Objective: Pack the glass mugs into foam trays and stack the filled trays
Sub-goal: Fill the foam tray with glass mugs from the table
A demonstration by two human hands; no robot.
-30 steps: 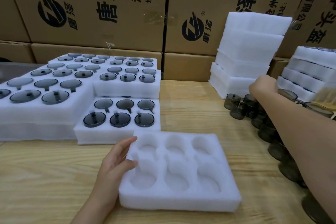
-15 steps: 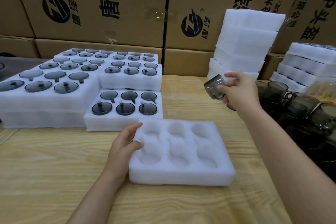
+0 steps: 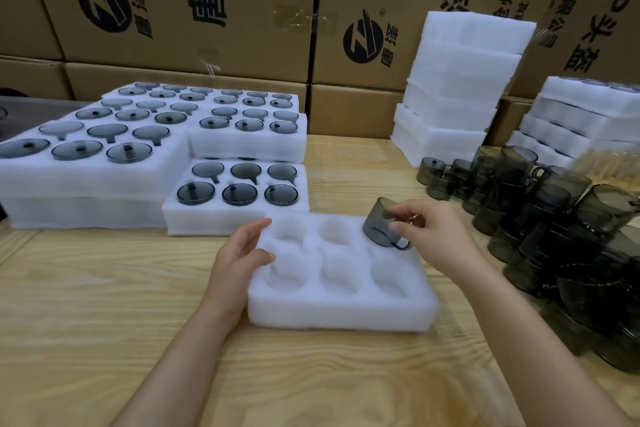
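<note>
Mug [image 3: 375,227], smoky grey glass, tilted

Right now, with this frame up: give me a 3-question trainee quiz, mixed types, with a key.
1. True or false: the white six-pocket foam tray nearest the person has three pockets filled.
2. Fill in: the left hand rests on the tray's ___ edge.
3. Pick one: the right hand holds the tilted smoky grey glass mug over which pocket? A) far right B) near left C) far middle

Key: 1 false (no pocket is filled); 2 left; 3 A.
</note>
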